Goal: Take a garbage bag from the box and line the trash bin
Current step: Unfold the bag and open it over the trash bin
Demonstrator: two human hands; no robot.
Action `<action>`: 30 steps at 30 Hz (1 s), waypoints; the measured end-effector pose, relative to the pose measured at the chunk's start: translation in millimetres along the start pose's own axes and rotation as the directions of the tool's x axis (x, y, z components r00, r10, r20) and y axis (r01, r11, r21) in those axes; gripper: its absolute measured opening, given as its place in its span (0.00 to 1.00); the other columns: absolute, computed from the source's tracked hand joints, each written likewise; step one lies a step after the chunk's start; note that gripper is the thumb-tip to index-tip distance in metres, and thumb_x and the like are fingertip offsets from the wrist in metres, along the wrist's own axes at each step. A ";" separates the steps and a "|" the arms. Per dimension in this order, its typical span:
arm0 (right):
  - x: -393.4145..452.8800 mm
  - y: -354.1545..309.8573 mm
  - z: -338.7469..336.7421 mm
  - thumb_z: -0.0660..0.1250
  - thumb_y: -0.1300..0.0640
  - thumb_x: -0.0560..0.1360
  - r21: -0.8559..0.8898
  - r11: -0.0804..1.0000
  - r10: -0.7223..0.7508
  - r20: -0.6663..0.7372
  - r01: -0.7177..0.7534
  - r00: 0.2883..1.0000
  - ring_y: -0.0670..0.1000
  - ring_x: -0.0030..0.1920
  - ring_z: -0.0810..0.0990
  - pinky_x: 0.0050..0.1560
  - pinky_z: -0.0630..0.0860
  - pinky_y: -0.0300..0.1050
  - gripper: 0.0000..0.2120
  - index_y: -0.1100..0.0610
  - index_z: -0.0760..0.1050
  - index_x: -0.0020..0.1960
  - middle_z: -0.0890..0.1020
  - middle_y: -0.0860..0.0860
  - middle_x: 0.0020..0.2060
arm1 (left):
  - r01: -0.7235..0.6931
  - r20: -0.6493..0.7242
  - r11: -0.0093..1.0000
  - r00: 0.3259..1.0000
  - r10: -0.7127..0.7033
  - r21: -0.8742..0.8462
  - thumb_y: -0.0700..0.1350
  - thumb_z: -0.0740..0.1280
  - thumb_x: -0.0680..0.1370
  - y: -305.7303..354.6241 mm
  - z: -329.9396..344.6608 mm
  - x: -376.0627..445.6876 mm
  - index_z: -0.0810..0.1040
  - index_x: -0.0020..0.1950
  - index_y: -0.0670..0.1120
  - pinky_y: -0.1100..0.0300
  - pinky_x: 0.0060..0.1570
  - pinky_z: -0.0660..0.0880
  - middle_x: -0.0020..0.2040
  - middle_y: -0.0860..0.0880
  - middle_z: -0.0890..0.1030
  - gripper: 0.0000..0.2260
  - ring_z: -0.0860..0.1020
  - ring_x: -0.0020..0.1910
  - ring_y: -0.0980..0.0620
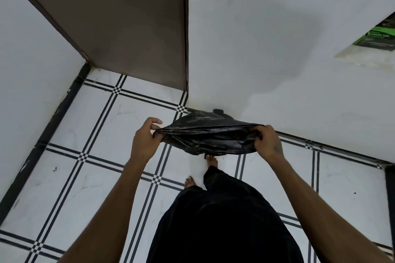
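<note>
Stretching the garbage bag [208,135] taut, left hand [145,140] and right hand [268,142] fingers clenched on its edges.

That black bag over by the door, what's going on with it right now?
A person is standing on the tiled floor and holding a black garbage bag stretched between both hands. The left hand pinches one end and the right hand grips the other, just in front of the wall beside a brown door. The bag hides what is under it; only a small dark edge shows, so the bin cannot be confirmed. A green box sits in an opening at the upper right.
</note>
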State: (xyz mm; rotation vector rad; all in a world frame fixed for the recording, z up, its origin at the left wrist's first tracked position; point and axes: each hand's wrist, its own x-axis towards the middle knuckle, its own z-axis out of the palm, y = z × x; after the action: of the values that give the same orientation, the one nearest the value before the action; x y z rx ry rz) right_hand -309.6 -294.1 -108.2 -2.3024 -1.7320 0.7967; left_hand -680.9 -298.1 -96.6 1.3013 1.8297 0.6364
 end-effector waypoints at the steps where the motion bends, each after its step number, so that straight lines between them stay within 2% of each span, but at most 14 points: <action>1: 1.1 2.3 0.1 0.59 0.67 0.75 -0.004 1.000 0.021 0.006 -0.021 1.000 0.55 0.57 0.78 0.56 0.75 0.47 0.20 0.53 0.79 0.62 0.75 0.54 0.58 | -0.035 0.019 0.999 0.999 0.034 0.039 0.39 0.69 0.77 2.3 2.5 0.1 0.75 0.54 0.53 0.57 0.36 0.75 0.45 0.52 0.81 0.11 0.78 0.32 0.51; 3: 3.6 6.5 0.4 0.59 0.67 0.75 0.004 0.999 0.039 0.025 -0.039 0.999 0.56 0.58 0.77 0.57 0.75 0.47 0.20 0.54 0.79 0.62 0.74 0.55 0.59 | -0.111 0.074 0.984 0.992 0.102 0.136 0.37 0.69 0.76 4.4 7.6 1.3 0.77 0.50 0.53 0.60 0.36 0.73 0.44 0.55 0.81 0.10 0.77 0.33 0.55; 5: 8.4 12.8 1.1 0.60 0.68 0.75 0.021 0.999 0.036 0.064 -0.037 0.997 0.56 0.57 0.77 0.57 0.74 0.46 0.19 0.56 0.78 0.63 0.73 0.56 0.59 | -0.175 0.130 0.956 0.981 0.147 0.236 0.36 0.70 0.75 7.3 12.5 2.9 0.80 0.47 0.54 0.61 0.39 0.74 0.44 0.57 0.82 0.12 0.79 0.38 0.57; 7: 13.7 20.6 1.6 0.60 0.68 0.74 0.003 0.999 0.036 0.115 -0.037 0.993 0.57 0.57 0.77 0.54 0.72 0.44 0.19 0.58 0.77 0.62 0.74 0.57 0.58 | -0.179 0.147 0.943 0.979 0.142 0.282 0.36 0.71 0.74 10.5 19.2 4.1 0.82 0.47 0.53 0.62 0.39 0.73 0.43 0.58 0.83 0.11 0.79 0.39 0.58; 10: 23.0 34.0 2.6 0.62 0.68 0.73 -0.002 0.999 0.051 0.157 -0.051 0.986 0.59 0.57 0.77 0.52 0.69 0.42 0.18 0.59 0.77 0.61 0.76 0.58 0.56 | -0.082 0.130 0.972 0.990 0.055 0.220 0.36 0.68 0.75 21.4 32.2 6.3 0.85 0.48 0.50 0.63 0.36 0.76 0.37 0.55 0.84 0.10 0.80 0.30 0.59; 12: 29.8 39.4 1.8 0.63 0.68 0.73 0.004 0.999 0.050 0.176 -0.052 0.983 0.59 0.56 0.77 0.51 0.68 0.42 0.18 0.60 0.76 0.62 0.78 0.59 0.55 | 0.018 0.148 0.983 0.988 -0.045 0.183 0.37 0.65 0.77 28.2 44.2 13.1 0.84 0.47 0.47 0.57 0.38 0.80 0.33 0.51 0.83 0.09 0.81 0.27 0.56; 15: 38.8 42.9 1.9 0.62 0.70 0.73 0.033 0.999 -0.001 0.214 -0.006 0.977 0.60 0.55 0.78 0.51 0.69 0.41 0.20 0.60 0.77 0.63 0.79 0.59 0.54 | 0.187 0.213 0.976 0.955 -0.207 0.113 0.43 0.64 0.77 33.8 66.0 24.2 0.82 0.46 0.42 0.47 0.47 0.82 0.36 0.44 0.84 0.08 0.85 0.35 0.48; 17: 45.8 46.6 4.1 0.62 0.71 0.72 0.068 0.998 -0.007 0.246 -0.010 0.969 0.58 0.52 0.79 0.49 0.70 0.42 0.20 0.60 0.77 0.62 0.81 0.58 0.52 | 0.268 0.211 0.959 0.936 -0.282 0.089 0.48 0.64 0.72 37.3 82.0 33.7 0.80 0.44 0.40 0.44 0.49 0.81 0.39 0.41 0.84 0.12 0.85 0.41 0.42; 18: 47.1 48.5 5.6 0.61 0.71 0.72 0.083 0.996 0.002 0.264 -0.025 0.964 0.56 0.51 0.79 0.48 0.70 0.42 0.19 0.60 0.78 0.61 0.81 0.57 0.51 | 0.287 0.211 0.949 0.927 -0.309 0.129 0.49 0.64 0.71 38.9 88.8 35.5 0.80 0.43 0.40 0.45 0.48 0.81 0.39 0.41 0.84 0.13 0.84 0.42 0.40; 20: 57.6 58.3 13.1 0.60 0.69 0.72 0.083 0.995 0.036 0.295 -0.063 0.955 0.55 0.52 0.79 0.49 0.72 0.42 0.19 0.58 0.76 0.61 0.79 0.56 0.53 | 0.320 0.199 0.927 0.913 -0.357 0.196 0.48 0.65 0.75 44.2 104.7 44.8 0.79 0.40 0.44 0.51 0.43 0.77 0.36 0.46 0.82 0.09 0.82 0.41 0.40; 22: 65.4 63.9 18.6 0.60 0.67 0.72 0.081 0.992 0.066 0.314 -0.096 0.947 0.56 0.54 0.79 0.53 0.74 0.44 0.20 0.56 0.75 0.62 0.76 0.55 0.55 | 0.324 0.197 0.919 0.909 -0.368 0.223 0.45 0.62 0.80 47.3 118.2 53.0 0.80 0.44 0.45 0.55 0.38 0.73 0.34 0.50 0.79 0.10 0.78 0.38 0.45; 24: 71.1 66.4 23.7 0.60 0.68 0.72 0.075 0.989 0.096 0.318 -0.126 0.943 0.57 0.55 0.78 0.56 0.74 0.44 0.21 0.57 0.73 0.64 0.73 0.56 0.58 | 0.308 0.191 0.919 0.914 -0.358 0.246 0.44 0.61 0.81 47.0 130.2 60.7 0.82 0.49 0.44 0.57 0.36 0.69 0.36 0.49 0.79 0.10 0.75 0.36 0.48; 27: 78.1 72.0 35.1 0.63 0.69 0.73 0.072 0.988 0.112 0.297 -0.139 0.948 0.59 0.60 0.76 0.59 0.69 0.41 0.22 0.60 0.71 0.67 0.72 0.59 0.63 | 0.328 0.160 0.922 0.918 -0.362 0.204 0.41 0.58 0.81 37.7 150.7 71.1 0.81 0.51 0.44 0.62 0.32 0.67 0.35 0.52 0.77 0.11 0.74 0.33 0.53; 30: 99.5 89.0 61.9 0.64 0.68 0.75 0.070 0.993 0.073 0.278 -0.096 0.958 0.57 0.63 0.74 0.60 0.67 0.39 0.22 0.61 0.71 0.68 0.74 0.59 0.64 | 0.334 0.163 0.926 0.918 -0.362 0.177 0.40 0.56 0.81 16.8 180.7 93.8 0.78 0.50 0.47 0.64 0.33 0.66 0.37 0.53 0.77 0.11 0.75 0.38 0.50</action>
State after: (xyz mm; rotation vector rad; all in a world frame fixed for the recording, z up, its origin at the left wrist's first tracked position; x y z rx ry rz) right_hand -245.8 -242.1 -230.2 -2.3140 -1.6728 1.2333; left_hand -538.4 -211.9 -214.9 1.0462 1.9081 0.1788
